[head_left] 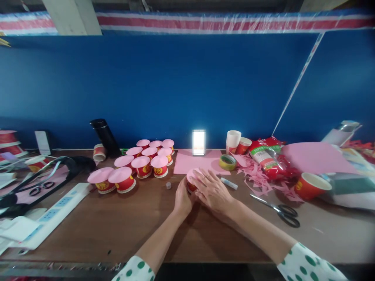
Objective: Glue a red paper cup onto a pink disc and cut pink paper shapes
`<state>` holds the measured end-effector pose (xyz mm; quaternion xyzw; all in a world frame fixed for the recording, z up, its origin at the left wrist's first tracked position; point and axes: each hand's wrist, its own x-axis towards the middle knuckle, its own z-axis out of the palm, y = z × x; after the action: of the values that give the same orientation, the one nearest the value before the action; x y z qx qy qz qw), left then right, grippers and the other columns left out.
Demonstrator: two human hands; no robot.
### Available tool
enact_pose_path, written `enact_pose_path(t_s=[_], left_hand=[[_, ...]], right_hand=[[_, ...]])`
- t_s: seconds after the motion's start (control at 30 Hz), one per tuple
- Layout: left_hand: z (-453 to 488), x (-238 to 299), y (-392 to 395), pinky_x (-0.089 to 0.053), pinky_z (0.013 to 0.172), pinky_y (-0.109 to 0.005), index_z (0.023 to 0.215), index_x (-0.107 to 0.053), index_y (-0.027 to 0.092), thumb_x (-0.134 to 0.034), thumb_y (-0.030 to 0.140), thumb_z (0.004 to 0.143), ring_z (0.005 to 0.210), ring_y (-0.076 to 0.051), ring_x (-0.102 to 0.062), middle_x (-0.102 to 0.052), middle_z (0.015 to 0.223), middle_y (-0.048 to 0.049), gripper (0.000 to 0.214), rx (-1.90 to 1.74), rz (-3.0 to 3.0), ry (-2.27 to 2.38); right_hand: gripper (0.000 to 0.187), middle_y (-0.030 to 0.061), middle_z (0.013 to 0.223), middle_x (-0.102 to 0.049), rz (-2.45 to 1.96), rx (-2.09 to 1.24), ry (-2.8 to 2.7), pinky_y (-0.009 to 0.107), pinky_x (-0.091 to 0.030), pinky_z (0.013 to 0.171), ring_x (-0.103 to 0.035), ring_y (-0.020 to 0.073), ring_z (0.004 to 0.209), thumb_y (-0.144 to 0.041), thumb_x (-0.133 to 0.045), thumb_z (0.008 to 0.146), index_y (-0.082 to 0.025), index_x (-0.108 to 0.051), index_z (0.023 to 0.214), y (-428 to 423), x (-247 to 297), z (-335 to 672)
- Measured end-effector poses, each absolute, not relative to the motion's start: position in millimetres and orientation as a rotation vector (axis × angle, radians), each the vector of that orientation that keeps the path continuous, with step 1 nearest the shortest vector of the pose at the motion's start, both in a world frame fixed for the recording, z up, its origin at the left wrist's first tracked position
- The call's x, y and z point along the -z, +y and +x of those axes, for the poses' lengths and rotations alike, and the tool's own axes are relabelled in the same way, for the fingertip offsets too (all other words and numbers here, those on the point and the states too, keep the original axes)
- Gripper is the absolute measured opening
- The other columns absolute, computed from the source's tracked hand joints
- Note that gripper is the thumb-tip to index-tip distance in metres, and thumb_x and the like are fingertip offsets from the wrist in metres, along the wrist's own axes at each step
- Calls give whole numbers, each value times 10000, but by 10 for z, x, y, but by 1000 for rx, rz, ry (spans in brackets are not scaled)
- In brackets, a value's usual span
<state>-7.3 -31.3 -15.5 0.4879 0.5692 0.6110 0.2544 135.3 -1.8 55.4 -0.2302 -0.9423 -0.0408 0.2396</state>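
A red paper cup (191,187) stands upside down on the brown table (123,222), with a pink paper disc (192,174) on its top. My left hand (182,199) is wrapped round the cup's side. My right hand (212,191) lies flat over the disc, fingers stretched out and pressing on it. Just right of my hands lies a white glue stick (229,183), and a small cap (168,185) sits to the left.
Several upturned red cups with pink tops (137,166) cluster at left. Behind are a pink sheet (187,160), a lit phone (198,142), a tape roll (227,162), stacked cups (233,141) and a black flask (105,136). Scissors (281,210), pink scraps (258,171), an open red cup (310,185) lie right; a power strip (55,212) left.
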Motion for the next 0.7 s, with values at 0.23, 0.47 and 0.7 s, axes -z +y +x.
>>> enact_pose_path(t_s=[0.23,0.47,0.7], left_hand=[[-103,177,-315,-363,923,-392,1128,-518,185,-629,112,586,1064,-255,-503,-571,1137,-111,558,-1659,1417,1546],[-71,186,-293,-392,878,-349,1130,-516,183,-636,169,616,992,-233,-542,-588,1098,-104,528,-1698,1421,1523],[-67,90,-347,-420,818,-336,1049,-562,182,-688,208,589,938,-234,-560,-620,1017,-98,477,-1664,1361,1566]], right_hand=[[486,66,1395,-339,-662,142,-2586,499,-199,1045,-206,281,1306,-240,-480,828,-242,-391,1306,-8,-538,1335],[512,67,1398,-329,-688,95,-2570,494,-204,1043,-217,283,1298,-281,-491,813,-236,-378,1311,-40,-528,1349],[429,82,1357,-393,-724,111,-2480,478,-236,1035,-243,281,1287,-225,-479,801,-196,-474,1229,-90,-447,1428]])
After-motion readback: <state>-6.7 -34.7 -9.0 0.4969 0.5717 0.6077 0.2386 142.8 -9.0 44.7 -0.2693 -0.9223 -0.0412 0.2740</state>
